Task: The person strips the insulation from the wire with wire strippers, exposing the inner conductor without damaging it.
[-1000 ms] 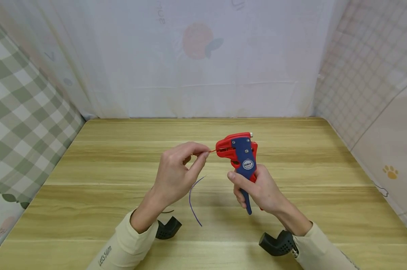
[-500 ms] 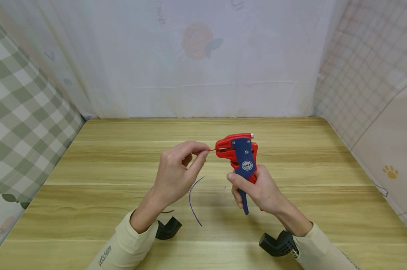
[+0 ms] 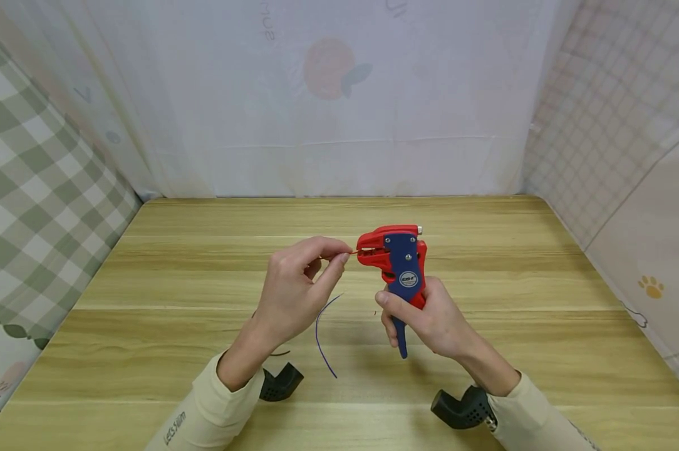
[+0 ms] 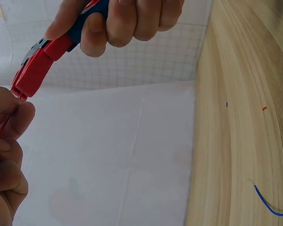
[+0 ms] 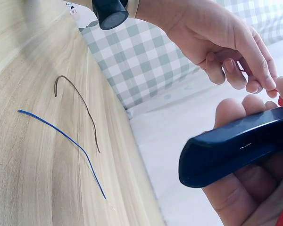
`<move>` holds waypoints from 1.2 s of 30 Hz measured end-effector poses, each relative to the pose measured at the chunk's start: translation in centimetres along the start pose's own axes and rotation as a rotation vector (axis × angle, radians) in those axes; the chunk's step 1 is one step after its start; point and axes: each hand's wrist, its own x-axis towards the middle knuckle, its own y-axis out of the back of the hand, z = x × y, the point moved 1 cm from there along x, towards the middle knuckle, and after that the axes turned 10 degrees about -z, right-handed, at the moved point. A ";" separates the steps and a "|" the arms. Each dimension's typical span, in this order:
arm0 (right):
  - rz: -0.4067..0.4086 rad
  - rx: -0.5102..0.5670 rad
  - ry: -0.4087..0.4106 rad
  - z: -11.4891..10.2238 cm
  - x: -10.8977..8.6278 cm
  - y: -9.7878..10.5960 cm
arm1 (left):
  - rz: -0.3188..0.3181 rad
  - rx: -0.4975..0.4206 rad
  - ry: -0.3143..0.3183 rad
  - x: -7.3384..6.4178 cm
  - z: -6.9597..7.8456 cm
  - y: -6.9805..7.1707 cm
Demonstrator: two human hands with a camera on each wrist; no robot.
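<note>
My right hand (image 3: 430,316) grips the blue handle of a red and blue wire stripper (image 3: 408,260), held upright above the table with its jaws facing left. My left hand (image 3: 294,288) pinches a thin red wire (image 3: 353,253) between thumb and forefinger, close to the stripper's mouth. The wire's tip lies at the jaws; the rest is mostly covered by the left fingers. A blue wire (image 5: 68,136) with bare strands at one end lies curved on the table beneath. Beside it is a bent brown wire (image 5: 88,113), partly hidden by the left forearm in the head view.
On the wooden table (image 3: 520,263) lie a tiny red scrap (image 4: 264,108) and a tiny dark blue scrap (image 4: 227,104). Black wrist cameras, one (image 3: 281,382) on the left and one (image 3: 461,407) on the right, jut inward. Cloth walls (image 3: 430,94) surround the table.
A small red scrap has appeared on the table below the stripper. The stripper has shifted slightly left and down, nearer the left fingertips. The left hand stays almost still.
</note>
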 end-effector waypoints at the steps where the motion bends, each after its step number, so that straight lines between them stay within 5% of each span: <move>1: -0.003 -0.001 0.003 0.0 0.0 0.0 | -0.001 0.000 -0.001 0.0 0.0 0.0; 19: 0.013 -0.005 -0.029 -0.1 -0.1 -0.2 | 0.001 -0.032 0.013 0.0 0.1 -0.1; 36: -0.058 0.032 -0.006 0.0 0.0 -0.2 | 0.043 -0.054 0.019 0.1 0.0 0.2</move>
